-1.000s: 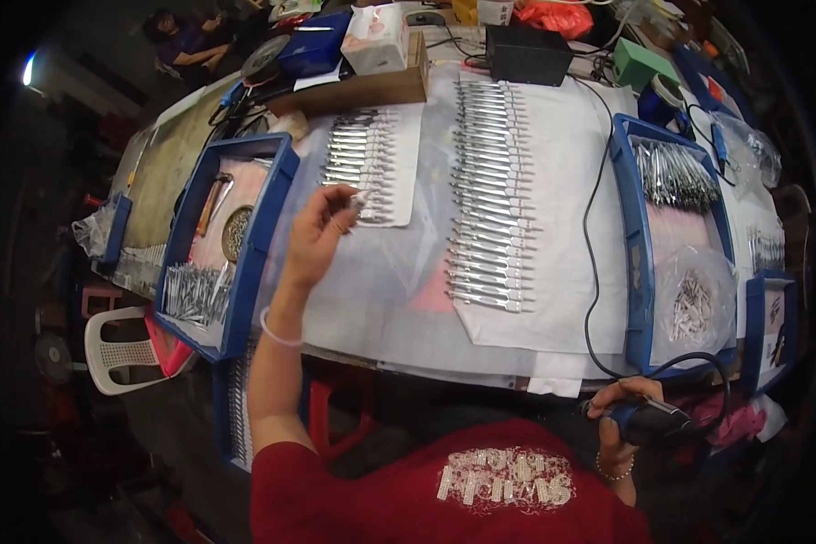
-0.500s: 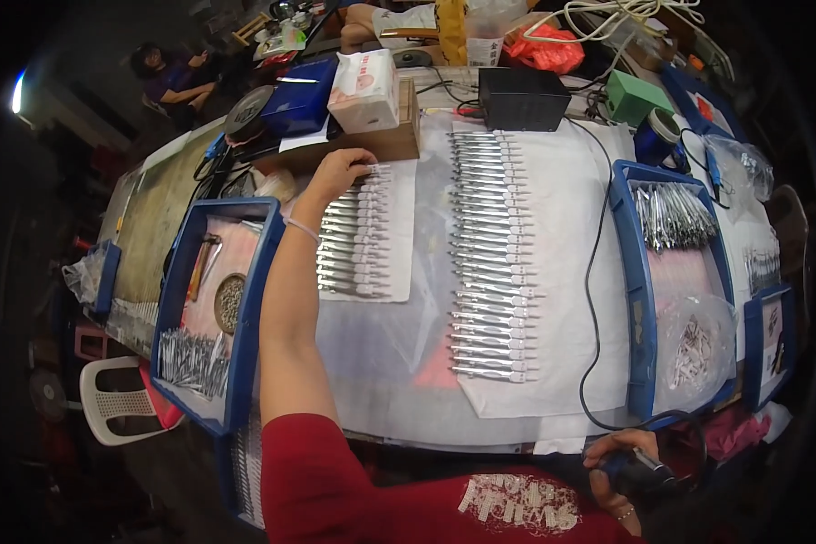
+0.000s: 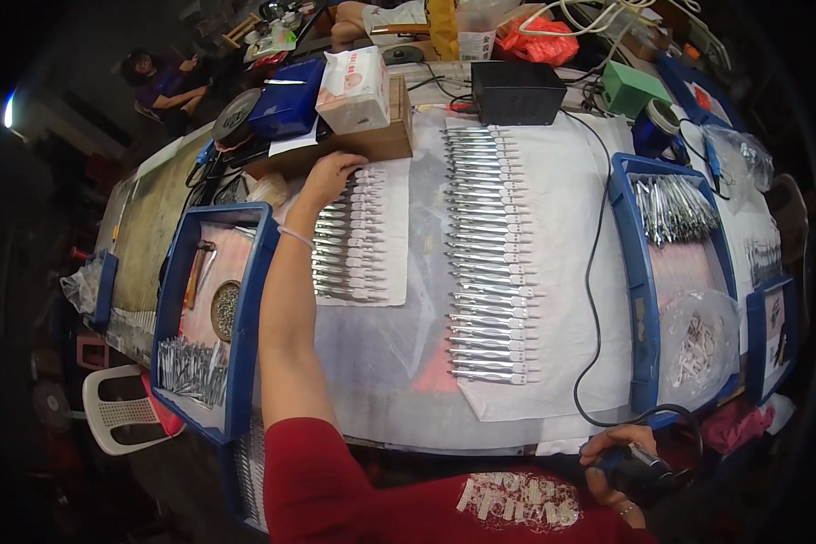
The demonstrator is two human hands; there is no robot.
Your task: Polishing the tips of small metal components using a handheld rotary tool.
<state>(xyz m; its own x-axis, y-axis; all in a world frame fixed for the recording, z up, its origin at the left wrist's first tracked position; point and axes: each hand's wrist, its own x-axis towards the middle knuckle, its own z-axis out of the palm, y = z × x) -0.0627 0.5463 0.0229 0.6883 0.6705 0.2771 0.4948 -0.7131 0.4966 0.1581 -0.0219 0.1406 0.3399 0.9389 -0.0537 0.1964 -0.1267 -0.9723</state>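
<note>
At the far end of the left row of slim silver pen-shaped pieces is my left hand. Its fingers are drawn together at the last piece, and they hide what is between them. These pieces lie side by side on a white cloth, their pale ends pointing right. A longer row of similar silver pieces lies to the right on a larger white cloth. Low at the table's near edge, my right hand is wrapped round a dark corded hand tool.
Blue trays stand on both sides, the left tray with a hammer and metal parts, the right tray with metal parts and a plastic bag. A black cable crosses the right cloth. Behind are a wooden box and a black box.
My left hand stays at the far end of the left row, its fingers slightly lower and flatter. The whole view has shifted a little. My right hand still holds the corded tool.
</note>
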